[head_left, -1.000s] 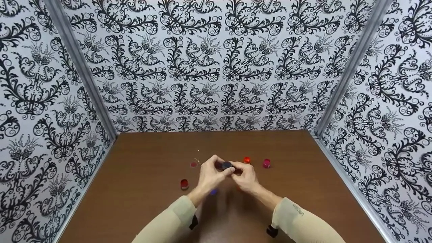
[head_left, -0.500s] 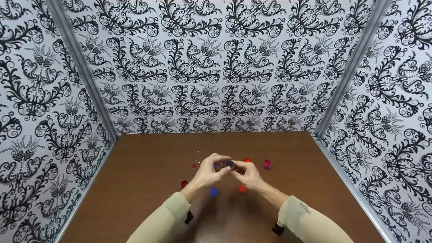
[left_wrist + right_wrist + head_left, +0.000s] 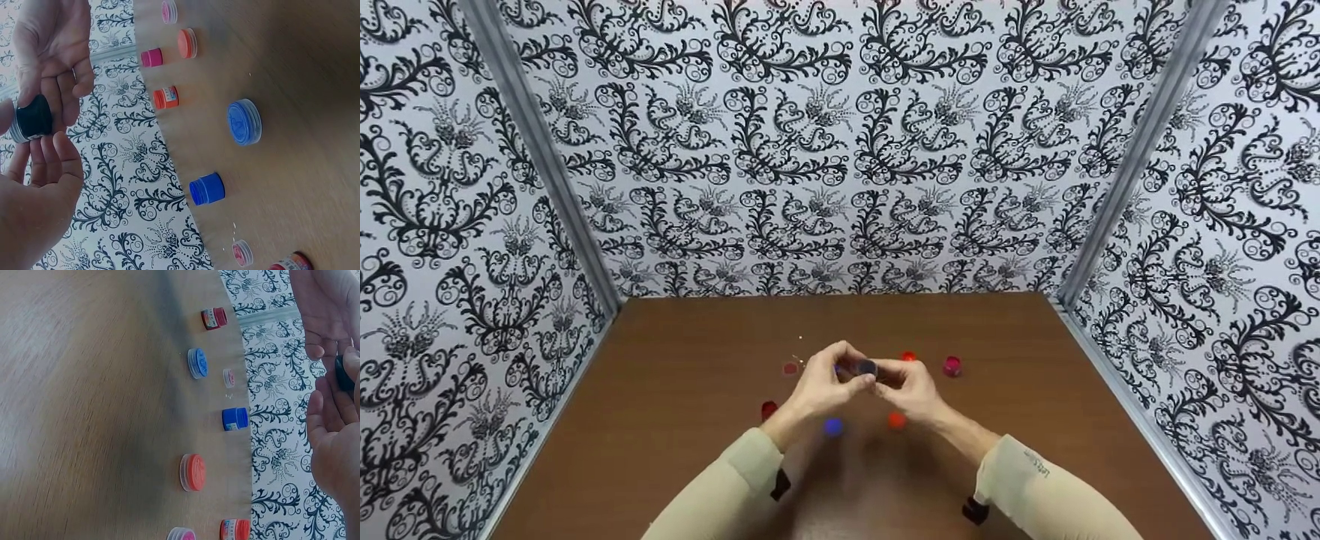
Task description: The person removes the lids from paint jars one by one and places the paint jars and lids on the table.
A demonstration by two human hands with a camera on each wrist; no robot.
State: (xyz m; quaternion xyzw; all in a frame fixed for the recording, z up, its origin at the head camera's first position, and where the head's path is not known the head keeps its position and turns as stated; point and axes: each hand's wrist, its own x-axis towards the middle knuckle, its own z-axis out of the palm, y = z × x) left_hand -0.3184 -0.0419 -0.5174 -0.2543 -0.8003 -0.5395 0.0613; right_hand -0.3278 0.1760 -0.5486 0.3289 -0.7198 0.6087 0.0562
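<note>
A small dark paint jar [image 3: 868,368] is held up above the table between both hands. My left hand [image 3: 819,382] grips it from the left, with the thumb at its near side. From the right, my right hand [image 3: 911,388] pinches the same jar. In the left wrist view the dark jar [image 3: 34,119] lies tilted on its side, a clear ribbed edge at its left end. The right wrist view shows only part of it, behind a thumb. Below the hands, a blue round lid [image 3: 832,427] and an orange round lid [image 3: 896,421] lie on the table.
Open paint jars stand around: red [image 3: 769,410], magenta [image 3: 952,366], orange [image 3: 909,356] and blue [image 3: 207,189]. A small reddish lid [image 3: 790,368] lies left of the hands, pale flecks beside it. A pink lid [image 3: 169,11] is farther right. Patterned walls [image 3: 825,150] enclose the table.
Both forearms have shifted slightly outward, uncovering the blue and orange lids beneath. The dark jar stays between the hands at nearly the same spot.
</note>
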